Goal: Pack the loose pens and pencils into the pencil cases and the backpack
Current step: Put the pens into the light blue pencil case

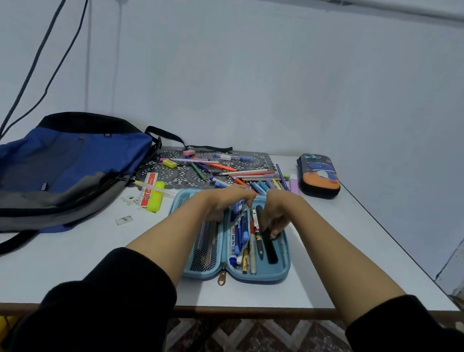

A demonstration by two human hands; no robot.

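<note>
Over the open blue pencil case (283, 266), the left hand (224, 202) is pinching a pen bundle (240, 208); the right hand (278, 209) is gripping a black marker (270, 248), likely to lay them flat; loose pens (250, 176) are lying behind.

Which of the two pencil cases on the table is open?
The light blue pencil case in the foreground: it lies unzipped and spread flat, pens showing inside. The dark pencil case at the far right is closed.
</note>
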